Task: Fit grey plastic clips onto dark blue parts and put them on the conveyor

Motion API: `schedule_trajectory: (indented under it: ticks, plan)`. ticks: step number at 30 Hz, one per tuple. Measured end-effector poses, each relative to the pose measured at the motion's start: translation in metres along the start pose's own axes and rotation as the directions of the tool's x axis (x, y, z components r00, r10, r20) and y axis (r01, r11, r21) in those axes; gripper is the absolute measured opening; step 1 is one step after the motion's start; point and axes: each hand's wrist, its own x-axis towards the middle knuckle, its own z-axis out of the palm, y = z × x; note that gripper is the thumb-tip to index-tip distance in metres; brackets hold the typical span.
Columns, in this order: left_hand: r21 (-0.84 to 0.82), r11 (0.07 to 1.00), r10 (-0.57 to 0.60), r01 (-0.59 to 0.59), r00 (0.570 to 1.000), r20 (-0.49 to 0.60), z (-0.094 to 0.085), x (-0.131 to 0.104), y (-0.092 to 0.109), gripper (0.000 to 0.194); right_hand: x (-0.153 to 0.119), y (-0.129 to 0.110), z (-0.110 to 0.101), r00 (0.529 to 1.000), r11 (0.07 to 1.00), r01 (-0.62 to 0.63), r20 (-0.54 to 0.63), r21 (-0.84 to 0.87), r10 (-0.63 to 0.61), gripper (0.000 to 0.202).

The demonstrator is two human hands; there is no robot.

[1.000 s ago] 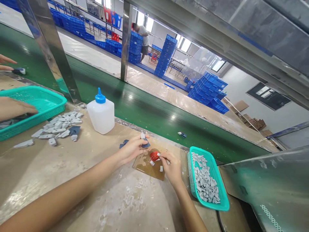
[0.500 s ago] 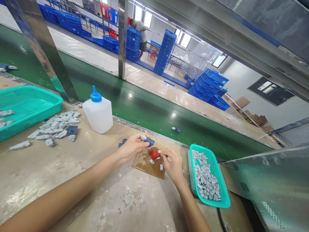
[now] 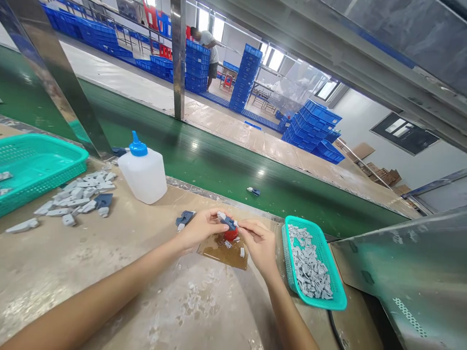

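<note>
My left hand (image 3: 200,227) pinches a dark blue plastic part (image 3: 229,223) that has a light grey piece on its upper left end. Between the fingertips of my right hand (image 3: 260,239) is a small light grey plastic piece (image 3: 236,224), held against the right end of the blue part; whether it is seated there I cannot tell. Just below both hands, a red pad or puddle (image 3: 230,236) sits on a wet brown plate (image 3: 223,256), with a few loose grey pieces (image 3: 242,252) around it. Left of my left hand lies another blue and grey part (image 3: 185,218).
A white squeeze bottle (image 3: 143,176) with a blue cap stands at the back left, beside a pile of grey pieces (image 3: 78,194) and a green basket (image 3: 44,172). On the right is a green basket (image 3: 342,296) of small grey pieces. Beyond runs a green conveyor belt (image 3: 215,167) carrying a blue part (image 3: 253,191).
My right hand has lifted the small grey piece from beside the red spot up to the blue part in my left hand. The part on the belt has shifted left.
</note>
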Motion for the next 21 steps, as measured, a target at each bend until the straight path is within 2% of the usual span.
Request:
schedule_trajectory:
  ticks: [9,15,18,20,21]
  plan:
    - [-0.091,0.995,-0.033,0.032,0.999,-0.001,0.001,0.001,-0.007,0.035,-0.005,0.0,0.001,0.993,0.992,0.108,0.047,-0.066,-0.105,0.019]
    - [-0.087,0.995,-0.05,0.049,0.999,-0.001,0.012,-0.004,-0.007,0.038,-0.011,-0.009,0.002,0.978,0.962,0.203,0.091,-0.182,-0.189,0.022]
    - [0.02,1.0,0.011,-0.01,0.997,-0.08,0.012,0.004,-0.002,0.034,-0.008,-0.003,-0.022,0.98,0.943,0.196,0.026,-0.268,-0.196,0.025]
    - [0.145,0.985,0.113,-0.093,0.985,-0.13,0.004,0.018,0.005,0.034,-0.005,0.012,-0.054,0.989,0.907,0.105,-0.05,-0.407,-0.137,0.026]
    - [0.233,0.965,0.161,-0.124,0.975,-0.15,-0.004,0.028,0.009,0.036,-0.003,0.022,-0.074,0.995,0.86,0.04,-0.054,-0.509,-0.078,0.027]
